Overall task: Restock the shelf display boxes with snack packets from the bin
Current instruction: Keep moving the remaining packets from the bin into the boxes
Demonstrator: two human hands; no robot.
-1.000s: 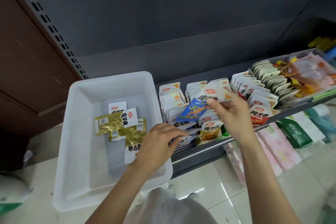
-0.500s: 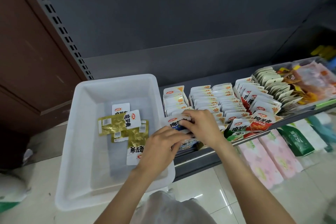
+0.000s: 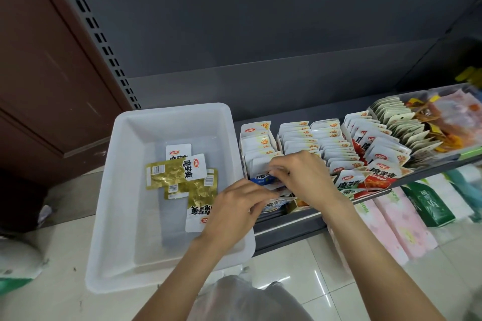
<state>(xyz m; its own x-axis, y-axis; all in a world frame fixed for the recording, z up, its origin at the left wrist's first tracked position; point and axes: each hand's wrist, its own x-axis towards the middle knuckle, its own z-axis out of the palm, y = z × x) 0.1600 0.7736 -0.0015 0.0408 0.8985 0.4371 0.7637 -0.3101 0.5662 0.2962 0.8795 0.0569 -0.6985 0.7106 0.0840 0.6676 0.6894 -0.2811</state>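
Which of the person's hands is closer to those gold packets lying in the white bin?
The left. The left hand is over the bin's right side, just right of the gold packets. The right hand is farther right, over the shelf display boxes.

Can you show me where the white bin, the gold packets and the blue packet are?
white bin (image 3: 172,112): head view, on its far rim.
gold packets (image 3: 167,173): head view, on the leftmost one's foil.
blue packet (image 3: 262,179): head view, on its blue front.
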